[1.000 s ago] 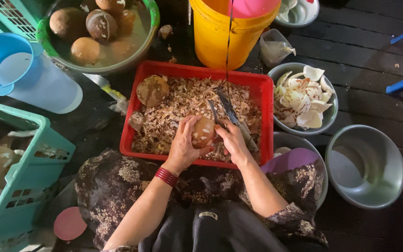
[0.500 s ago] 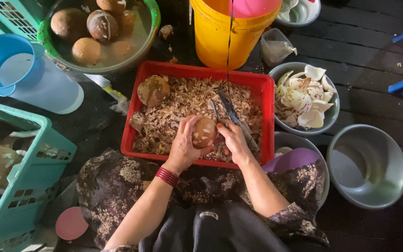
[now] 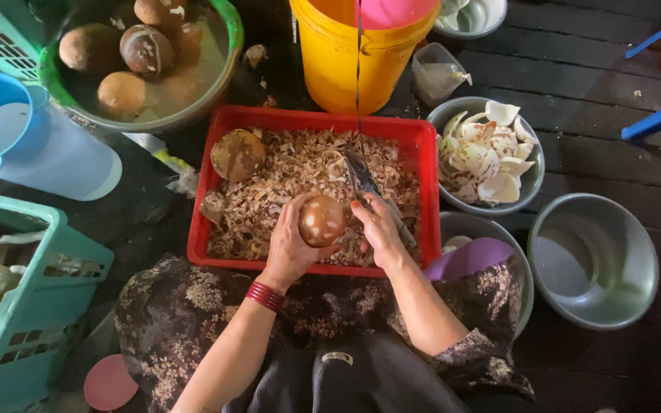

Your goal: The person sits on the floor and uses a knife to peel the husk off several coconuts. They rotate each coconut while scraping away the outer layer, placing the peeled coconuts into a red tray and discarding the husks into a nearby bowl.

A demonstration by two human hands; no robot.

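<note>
Little has shifted over the last second: both hands stay over the red tray (image 3: 206, 191) at centre frame, the nut turned only slightly in the grip. Left hand (image 3: 288, 246), a red bangle (image 3: 266, 296) at its wrist, is cupped tight around a round brown coconut (image 3: 322, 220) whose skin is flecked with pale shaved patches. Right hand (image 3: 376, 228) is closed on the handle of a knife (image 3: 359, 174), its grey metal blade angled up and away over the tray, just beside the nut.

Under the hands the rectangular plastic tray is heaped with dry, curly brown shavings (image 3: 284, 176); a second husked nut (image 3: 238, 154) lies in its upper left corner. At upper left of the frame a green-rimmed basin (image 3: 232, 30) holds more brown nuts in murky water, with a blue jug (image 3: 17, 145) below it. A yellow bucket (image 3: 346, 69) stands at top centre. To the tray's right, a grey bowl (image 3: 533, 183) holds curved white coconut pieces (image 3: 483, 157), and a smooth metal bowl (image 3: 636, 252) sits at lower right. A teal slatted crate (image 3: 47, 306) fills the lower left.
</note>
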